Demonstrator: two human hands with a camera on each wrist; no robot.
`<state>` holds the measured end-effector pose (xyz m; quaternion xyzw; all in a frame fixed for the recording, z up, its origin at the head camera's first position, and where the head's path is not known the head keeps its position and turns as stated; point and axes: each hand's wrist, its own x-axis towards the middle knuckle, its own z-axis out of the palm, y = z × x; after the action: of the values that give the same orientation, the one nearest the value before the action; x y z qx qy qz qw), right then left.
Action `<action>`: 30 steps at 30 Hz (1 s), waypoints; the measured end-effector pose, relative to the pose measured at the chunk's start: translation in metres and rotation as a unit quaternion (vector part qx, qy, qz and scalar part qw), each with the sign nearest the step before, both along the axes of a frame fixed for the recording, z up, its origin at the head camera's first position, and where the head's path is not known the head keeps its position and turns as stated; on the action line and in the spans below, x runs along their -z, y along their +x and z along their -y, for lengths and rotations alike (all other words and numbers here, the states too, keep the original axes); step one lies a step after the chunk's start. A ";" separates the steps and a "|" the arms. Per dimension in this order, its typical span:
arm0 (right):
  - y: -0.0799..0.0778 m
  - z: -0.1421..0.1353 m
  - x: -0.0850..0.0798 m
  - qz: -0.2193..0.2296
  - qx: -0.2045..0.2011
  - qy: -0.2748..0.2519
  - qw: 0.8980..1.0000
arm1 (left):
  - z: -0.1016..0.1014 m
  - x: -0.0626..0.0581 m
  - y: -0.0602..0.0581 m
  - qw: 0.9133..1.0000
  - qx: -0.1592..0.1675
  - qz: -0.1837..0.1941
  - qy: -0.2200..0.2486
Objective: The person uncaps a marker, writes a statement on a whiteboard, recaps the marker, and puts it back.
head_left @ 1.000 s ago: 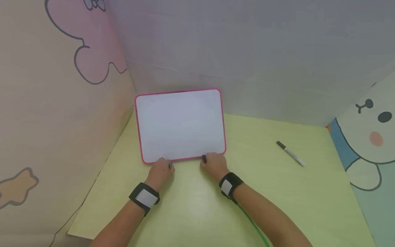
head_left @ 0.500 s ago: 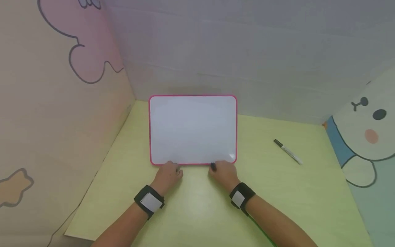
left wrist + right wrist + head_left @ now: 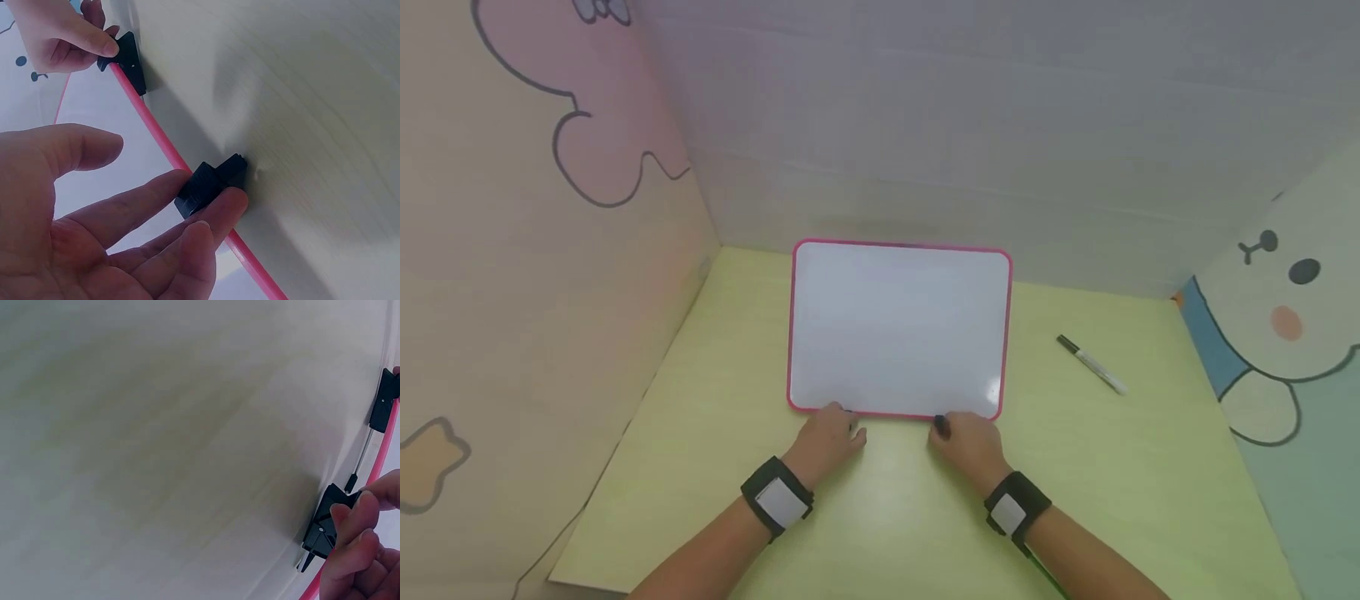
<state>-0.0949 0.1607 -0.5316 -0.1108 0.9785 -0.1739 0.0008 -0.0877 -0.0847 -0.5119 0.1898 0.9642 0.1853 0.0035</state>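
A whiteboard (image 3: 898, 329) with a thin pink frame leans back on the pale yellow table, facing me. Two black clips sit on its bottom edge. At the left clip (image 3: 200, 187) my left hand (image 3: 825, 442) touches with its fingertips, its thumb lifted off and spread away in the left wrist view. My right hand (image 3: 973, 450) pinches the right clip (image 3: 322, 522) between thumb and curled fingers. Behind the pink edge, a thin metal rod (image 3: 361, 453) runs between the clips. The back of the board is hidden in the head view.
A marker (image 3: 1092, 364) with a dark cap lies on the table (image 3: 1150, 475) to the right of the board. Patterned walls rise behind and on both sides. A green cable (image 3: 1047, 577) trails from my right wristband.
The board has slid right and toward me, its tilt turning slightly clockwise, with both hands moving along. My left thumb has come away from the clip. The marker stays on the table.
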 end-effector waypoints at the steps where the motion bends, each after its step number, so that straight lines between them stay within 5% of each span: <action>1: 0.002 -0.003 0.000 0.001 0.003 0.000 1.000 | -0.002 -0.001 0.001 1.000 0.004 0.002 0.000; 10: 0.019 -0.024 0.002 0.012 0.022 0.002 1.000 | -0.019 -0.010 0.007 0.999 0.039 0.008 0.008; 30: 0.046 -0.046 0.001 -0.007 0.036 0.009 0.999 | -0.036 -0.007 0.021 0.997 0.079 -0.010 0.007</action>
<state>-0.0485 0.2069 -0.5330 -0.0763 0.9835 -0.1638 -0.0115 -0.0666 -0.0491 -0.5048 0.2676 0.9448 0.1889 0.0077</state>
